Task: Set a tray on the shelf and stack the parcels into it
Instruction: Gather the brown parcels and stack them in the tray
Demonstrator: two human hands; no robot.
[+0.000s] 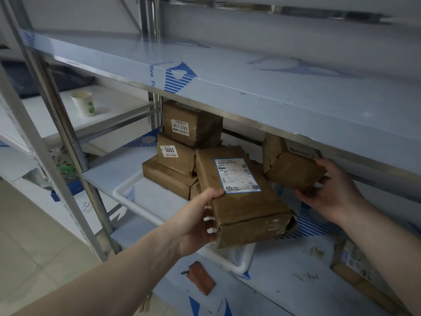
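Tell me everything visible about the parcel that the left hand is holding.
The parcel is a long box wrapped in wrinkled brown paper, with a white and blue shipping label on its top face. The near end looks scuffed and torn. It is tilted, the near end lower, over the white tray. The left hand grips its left side, thumb on top.

One view only, head cam, wide-angle; it looks fwd and down from just above the middle shelf [145, 197], angled to the left along the rack; close in, both forearms reach into frame from the bottom edge; upper shelf [250, 87] crosses the top half; floor shows at lower left; straight lines bow near the edges; no 2nd view to overlap with.
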